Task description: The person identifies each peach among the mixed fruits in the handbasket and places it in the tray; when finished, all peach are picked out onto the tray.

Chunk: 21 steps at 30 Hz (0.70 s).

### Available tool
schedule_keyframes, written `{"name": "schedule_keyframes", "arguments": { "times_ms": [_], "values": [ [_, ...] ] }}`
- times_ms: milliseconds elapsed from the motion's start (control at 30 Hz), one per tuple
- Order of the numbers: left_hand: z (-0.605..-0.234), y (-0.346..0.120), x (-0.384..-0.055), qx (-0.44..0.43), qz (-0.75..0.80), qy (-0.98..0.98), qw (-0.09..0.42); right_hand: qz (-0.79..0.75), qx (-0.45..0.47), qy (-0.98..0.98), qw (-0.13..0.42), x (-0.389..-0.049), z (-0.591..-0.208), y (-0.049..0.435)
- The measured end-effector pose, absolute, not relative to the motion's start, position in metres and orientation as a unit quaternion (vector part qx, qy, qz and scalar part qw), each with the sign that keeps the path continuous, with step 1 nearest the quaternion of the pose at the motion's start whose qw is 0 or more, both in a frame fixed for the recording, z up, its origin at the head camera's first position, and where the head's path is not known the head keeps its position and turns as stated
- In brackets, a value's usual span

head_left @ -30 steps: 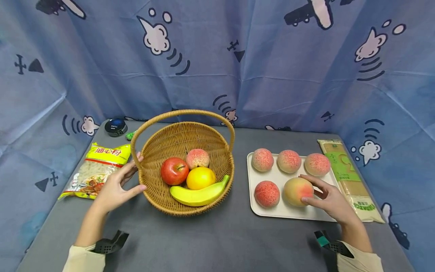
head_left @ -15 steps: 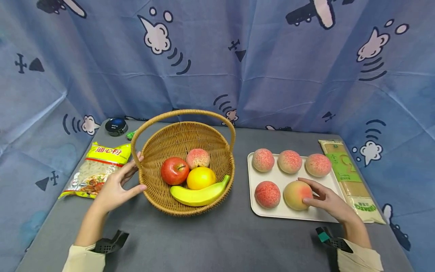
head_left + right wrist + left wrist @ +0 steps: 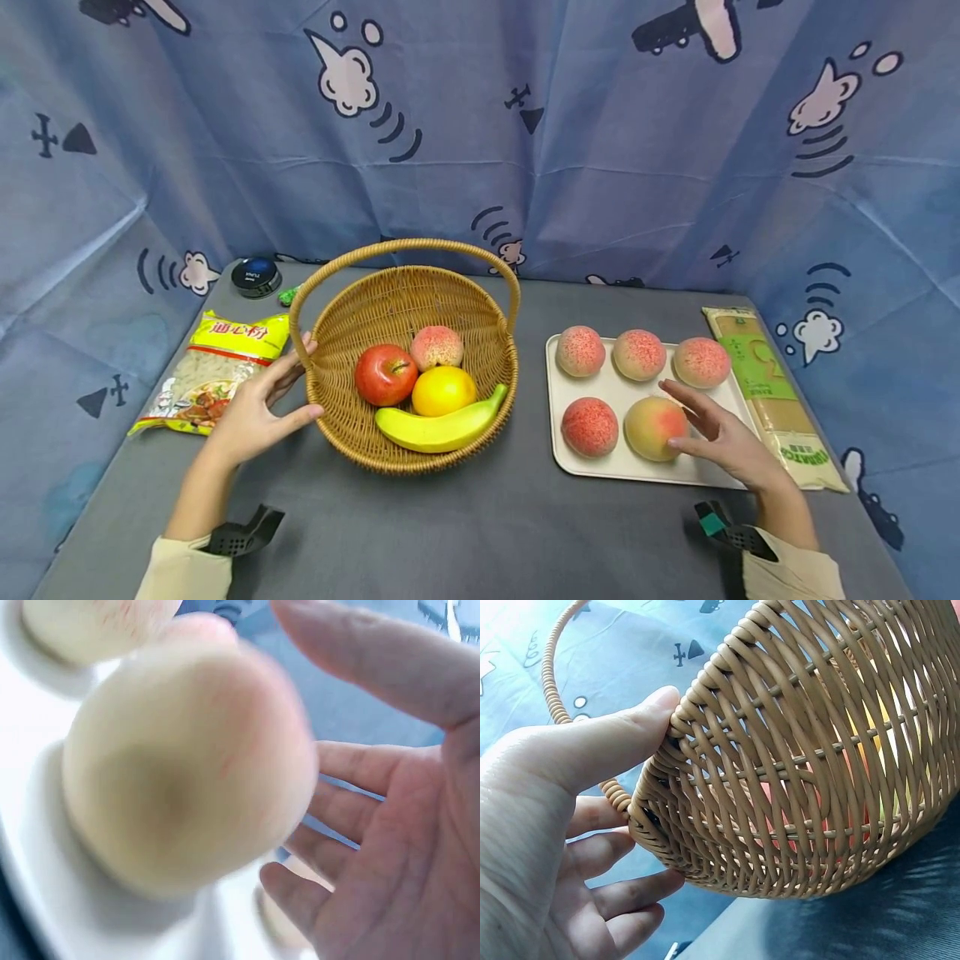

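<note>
A wicker basket (image 3: 405,292) with a tall arched handle holds a red apple (image 3: 386,373), a peach (image 3: 437,348), a yellow lemon-like fruit (image 3: 444,391) and a banana (image 3: 441,423). My left hand (image 3: 258,408) holds its left side, the thumb (image 3: 630,739) on the rim and the fingers by the handle's foot. At the right, a yellow-and-pink peach (image 3: 654,429) lies in the front row of a white tray (image 3: 705,479). Right beside it is my right hand (image 3: 720,442), fingers spread; in the right wrist view a gap shows between palm and peach (image 3: 187,772).
Several red-speckled peaches (image 3: 639,356) share the tray. Left of the basket lie a yellow pasta bag (image 3: 217,375), a dark round tin (image 3: 257,279) and a small green item (image 3: 288,297). A long noodle packet (image 3: 772,392) lies right of the tray. A patterned curtain (image 3: 450,125) closes the back.
My right hand has loosened from the yellow-and-pink peach; its fingers have lifted and spread. The peach has shifted hardly at all. My left hand stays on the basket.
</note>
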<state>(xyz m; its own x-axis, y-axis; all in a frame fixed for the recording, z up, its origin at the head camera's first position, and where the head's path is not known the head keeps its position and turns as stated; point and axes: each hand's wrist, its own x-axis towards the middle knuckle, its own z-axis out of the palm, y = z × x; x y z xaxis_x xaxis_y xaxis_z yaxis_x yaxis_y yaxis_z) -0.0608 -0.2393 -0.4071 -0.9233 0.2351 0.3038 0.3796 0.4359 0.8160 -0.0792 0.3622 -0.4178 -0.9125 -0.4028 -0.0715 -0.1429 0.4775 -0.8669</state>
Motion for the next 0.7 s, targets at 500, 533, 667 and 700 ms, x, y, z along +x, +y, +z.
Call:
{"name": "schedule_keyframes", "arguments": {
  "times_ms": [500,533,667,700],
  "values": [
    [-0.404,-0.238,-0.062,-0.181,-0.500,-0.844,0.069,-0.500,-0.294,0.812,0.064,-0.080,-0.364,0.285],
    [-0.404,-0.238,-0.061,-0.181,-0.498,-0.845,0.070,-0.505,-0.309,0.803,0.068,-0.081,-0.362,0.276],
    [-0.404,-0.238,-0.061,-0.180,-0.493,-0.849,0.069,-0.518,-0.346,0.776,0.095,-0.088,-0.350,0.235],
    [-0.404,-0.238,-0.061,-0.180,-0.493,-0.849,0.068,-0.517,-0.352,0.774,0.102,-0.090,-0.347,0.224]
  ]
}}
